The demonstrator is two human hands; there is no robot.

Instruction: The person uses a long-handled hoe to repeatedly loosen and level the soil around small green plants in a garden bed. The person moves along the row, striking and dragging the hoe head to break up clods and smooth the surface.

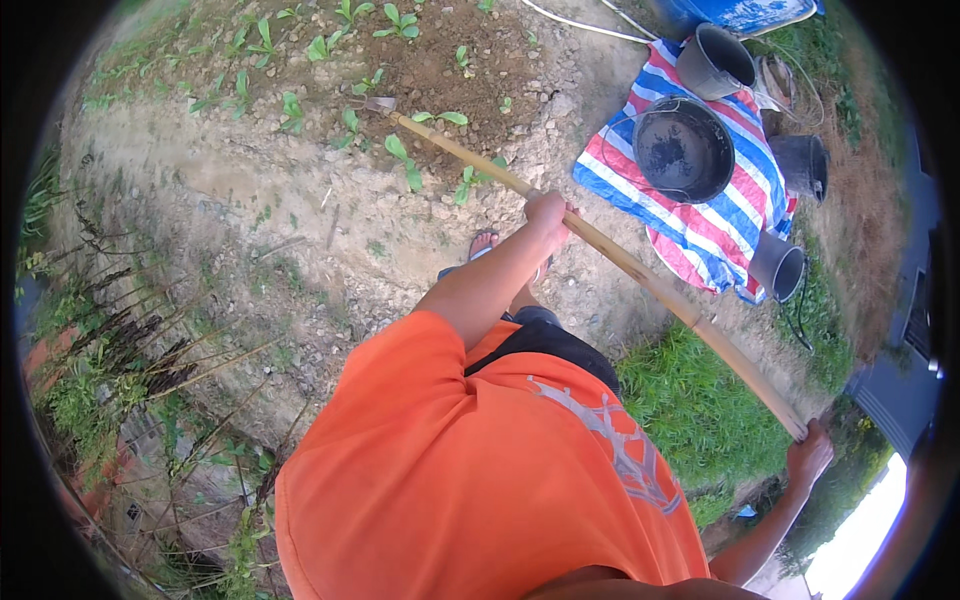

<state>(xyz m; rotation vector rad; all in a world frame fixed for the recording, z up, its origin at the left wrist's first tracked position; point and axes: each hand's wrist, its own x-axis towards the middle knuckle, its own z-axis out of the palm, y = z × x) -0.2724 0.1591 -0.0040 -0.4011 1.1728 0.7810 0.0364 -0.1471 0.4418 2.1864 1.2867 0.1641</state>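
While the left hand (547,213), toward one o'clock in the head view, wraps around a long wooden-handled tool (650,281), the right hand (811,453), at four o'clock, grips it near its butt end. From where I stand, the tool slants up to eleven o'clock, its metal head (381,104) (touching soil or not, I can't tell) among green seedlings (398,148). At two o'clock — apart from the tool — a wide black bucket (716,165) stands on a red, white and blue striped sheet (752,190).
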